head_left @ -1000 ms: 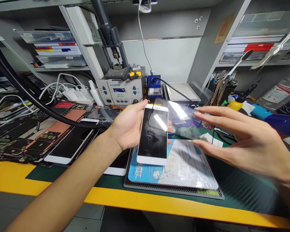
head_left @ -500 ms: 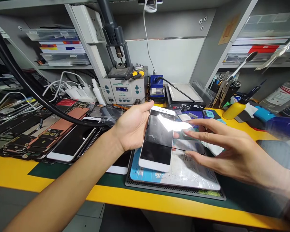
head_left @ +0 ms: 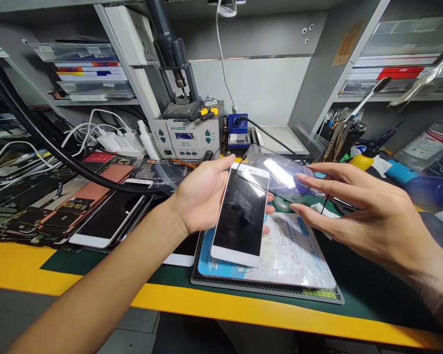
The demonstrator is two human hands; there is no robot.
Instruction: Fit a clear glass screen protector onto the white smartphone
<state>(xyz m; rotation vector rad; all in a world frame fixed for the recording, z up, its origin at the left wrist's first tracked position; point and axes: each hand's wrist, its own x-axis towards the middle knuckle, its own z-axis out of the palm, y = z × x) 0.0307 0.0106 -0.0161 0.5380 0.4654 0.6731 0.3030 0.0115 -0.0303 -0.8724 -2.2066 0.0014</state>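
Observation:
My left hand (head_left: 203, 194) is wrapped around a white smartphone (head_left: 239, 221), its dark screen facing up and marked with a hazy, speckled patch. In my right hand (head_left: 365, 209) is a clear screen protector (head_left: 280, 174) with a thin dark edge, pinched at its right side between thumb and fingers. The protector is tilted above and to the right of the phone, and its left end overlaps the phone's top. Whether the two touch there, I cannot tell. Beneath the phone lies a blue and white packet (head_left: 291, 250) on a dark perforated pad (head_left: 266, 287).
Phones and phone parts (head_left: 92, 196) are piled at the left, below a thick black cable (head_left: 59, 152). A soldering station (head_left: 186, 137) stands at the back. Tweezers (head_left: 337, 140), a yellow bottle (head_left: 362, 161) and a clear jug (head_left: 431, 142) are at the right.
My right hand has lifted and tilted the screen protector up off the phone's screen and shifted slightly right. The left hand keeps the phone nearly still.

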